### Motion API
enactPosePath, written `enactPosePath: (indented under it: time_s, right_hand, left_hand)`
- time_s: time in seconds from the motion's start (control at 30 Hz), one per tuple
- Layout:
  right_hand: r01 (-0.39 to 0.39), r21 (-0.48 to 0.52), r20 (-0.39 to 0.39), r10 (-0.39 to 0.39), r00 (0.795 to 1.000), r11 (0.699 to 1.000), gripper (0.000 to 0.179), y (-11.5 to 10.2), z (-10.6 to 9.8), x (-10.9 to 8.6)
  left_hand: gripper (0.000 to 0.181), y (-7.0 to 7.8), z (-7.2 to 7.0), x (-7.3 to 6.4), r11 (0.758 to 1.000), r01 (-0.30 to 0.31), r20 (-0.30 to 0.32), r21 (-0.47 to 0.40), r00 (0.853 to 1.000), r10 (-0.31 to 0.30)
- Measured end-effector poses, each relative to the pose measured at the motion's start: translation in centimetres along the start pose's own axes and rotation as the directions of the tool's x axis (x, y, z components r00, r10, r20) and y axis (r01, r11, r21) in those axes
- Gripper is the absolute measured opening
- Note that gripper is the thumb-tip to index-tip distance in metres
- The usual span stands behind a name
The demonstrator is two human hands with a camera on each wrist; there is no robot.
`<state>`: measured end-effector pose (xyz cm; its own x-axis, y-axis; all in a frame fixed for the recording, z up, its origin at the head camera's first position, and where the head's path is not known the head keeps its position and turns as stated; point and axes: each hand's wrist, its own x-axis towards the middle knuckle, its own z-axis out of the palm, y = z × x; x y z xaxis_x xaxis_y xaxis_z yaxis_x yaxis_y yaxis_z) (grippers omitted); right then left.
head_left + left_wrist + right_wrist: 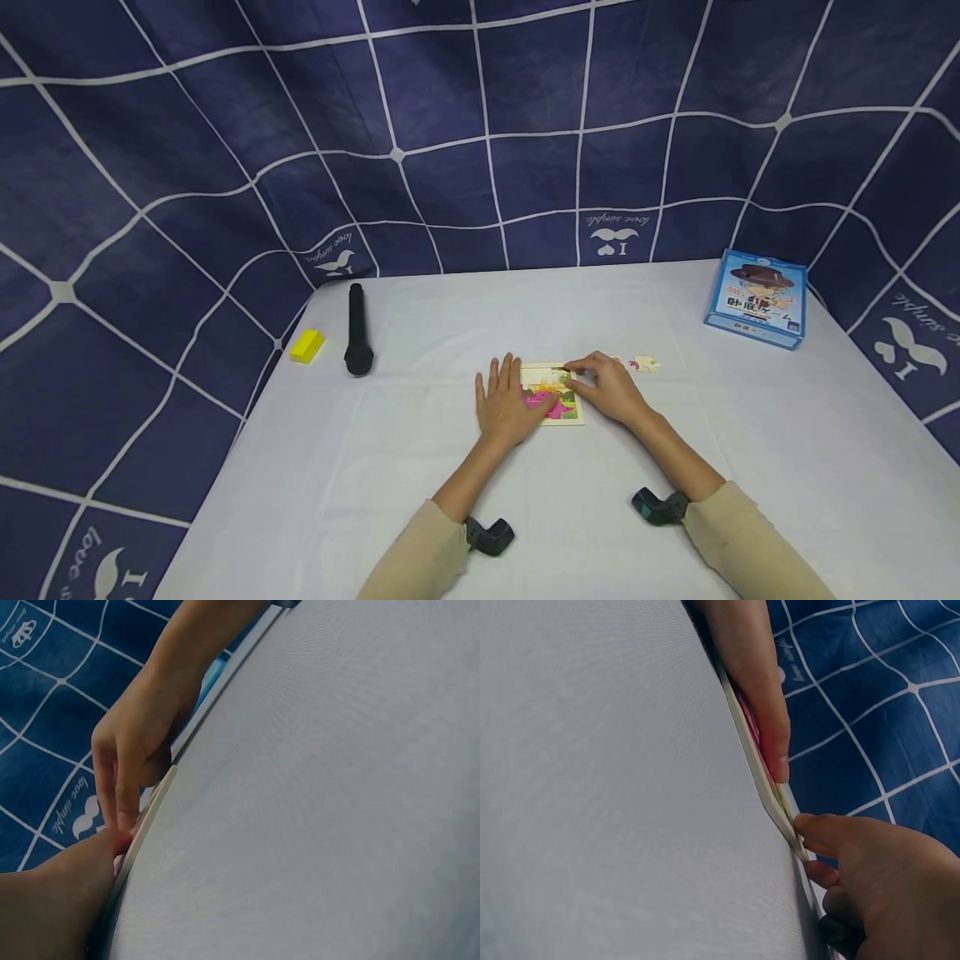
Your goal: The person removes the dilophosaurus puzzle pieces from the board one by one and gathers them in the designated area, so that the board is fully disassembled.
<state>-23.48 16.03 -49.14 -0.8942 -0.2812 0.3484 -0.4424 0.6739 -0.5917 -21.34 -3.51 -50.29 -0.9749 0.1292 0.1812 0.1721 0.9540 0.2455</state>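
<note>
A small framed jigsaw puzzle [542, 402] with a pink, yellow and green picture lies on the white table. My left hand [507, 408] rests with spread fingers along its left side, the thumb [776, 754] reaching over the pink part. From the right, my right hand [611, 390] bends its thumb and forefinger at the upper right corner, pinching a jigsaw piece there that is mostly hidden by the fingers. In the right wrist view these fingertips [804, 823] sit right at the frame's edge. A loose jigsaw piece [643, 364] lies beyond the right hand, another partly covered by it.
A black microphone [358, 329] and a yellow block [307, 346] lie at the left of the table [420, 483]. Far right stands a blue box [757, 298] with a cartoon figure. Behind hangs a dark blue cloth [525, 100] with white lines.
</note>
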Motion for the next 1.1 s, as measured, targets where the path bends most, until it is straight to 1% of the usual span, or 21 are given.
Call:
enactPosePath:
  time_s: [0.13,0.33,0.67,0.83,1.0,1.1]
  right_hand:
    - [0.007,0.005,0.006,-0.007,1.0,1.0,0.026,0.0,0.0,0.1]
    - [0.005,0.004,0.033,-0.005,0.999,1.0,0.024,0.1,0.1,0.2]
    - [0.054,0.038,0.087,-0.057,0.995,0.998,0.026,0.3,-0.4,0.6]
    - [0.049,0.067,0.103,-0.056,0.993,0.997,0.028,0.3,-0.8,0.8]
    - [0.04,0.074,0.095,-0.047,0.994,0.996,0.029,0.2,-0.8,1.0]
    - [0.024,0.078,0.09,-0.031,0.995,0.997,0.029,0.2,-0.7,1.1]
  left_hand:
    - [0.099,-0.1,0.1,0.0,1.0,0.001,0.004,0.017,1.0,-0.001]
    - [0.099,-0.2,0.2,-0.1,1.0,-0.004,-0.002,0.012,1.0,0.004]
    - [0.097,-0.1,0.2,-0.1,1.0,-0.01,0.015,0.025,1.0,0.009]
    - [0.097,-0.1,0.1,-0.1,1.0,-0.015,0.012,0.019,1.0,0.015]
    - [0.097,0.0,0.0,0.0,1.0,-0.018,0.001,0.017,1.0,0.018]
    - [0.097,0.0,-0.1,0.0,1.0,-0.018,0.007,0.02,1.0,0.018]
